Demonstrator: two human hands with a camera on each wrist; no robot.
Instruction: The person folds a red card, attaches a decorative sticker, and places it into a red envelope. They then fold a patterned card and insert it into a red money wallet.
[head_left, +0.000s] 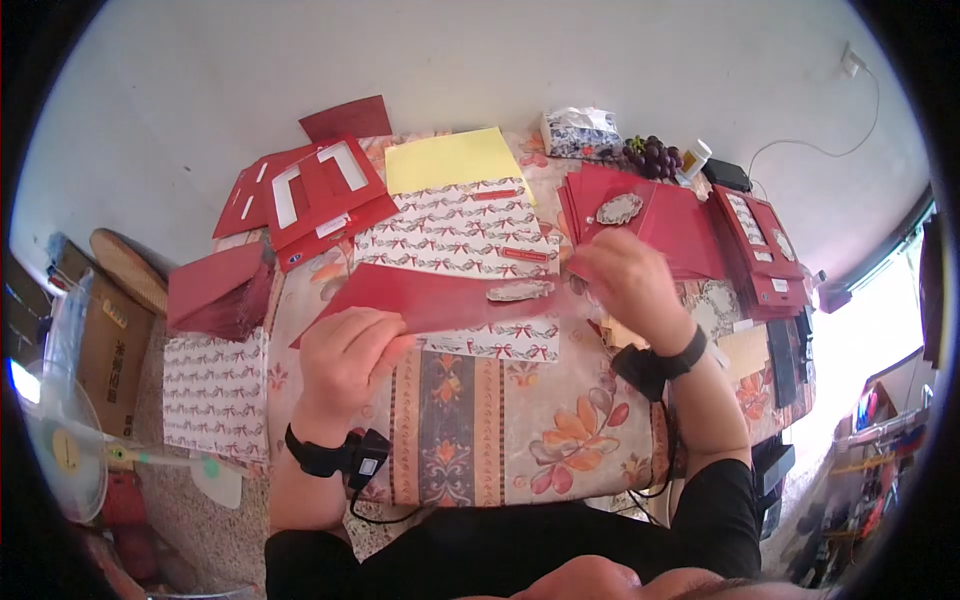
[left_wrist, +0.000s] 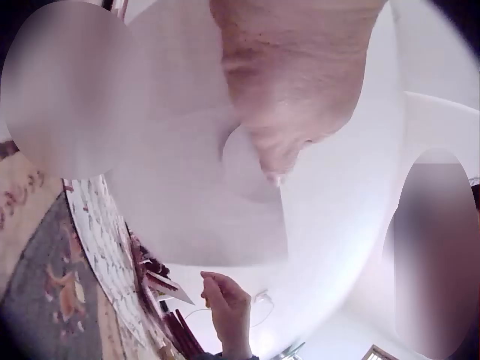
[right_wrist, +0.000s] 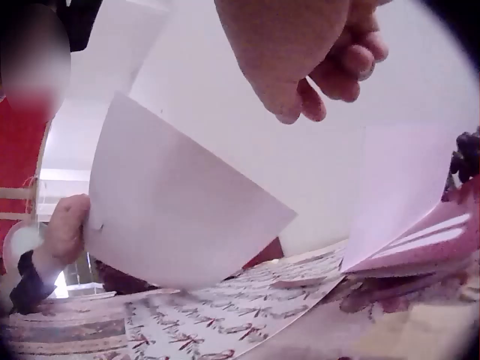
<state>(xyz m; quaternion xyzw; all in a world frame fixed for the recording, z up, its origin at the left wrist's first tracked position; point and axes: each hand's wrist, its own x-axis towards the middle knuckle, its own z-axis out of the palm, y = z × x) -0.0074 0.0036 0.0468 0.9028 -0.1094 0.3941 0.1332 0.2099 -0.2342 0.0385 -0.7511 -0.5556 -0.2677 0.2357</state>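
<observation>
My left hand pinches the near left edge of a red card sheet, raised above patterned paper. The sheet carries a pale ornate label toward its right end. In the right wrist view its plain white underside faces the camera, tilted. My right hand hovers by the sheet's right end with loosely curled fingers. The right wrist view shows nothing between those fingers, apart from the sheet. Below lie white sheets printed with garlands and red bows.
Red cards with white cut-outs and a yellow sheet lie at the back. Red folders are piled right, near grapes and a tissue pack. Red envelopes are stacked left. A fan stands beyond the table.
</observation>
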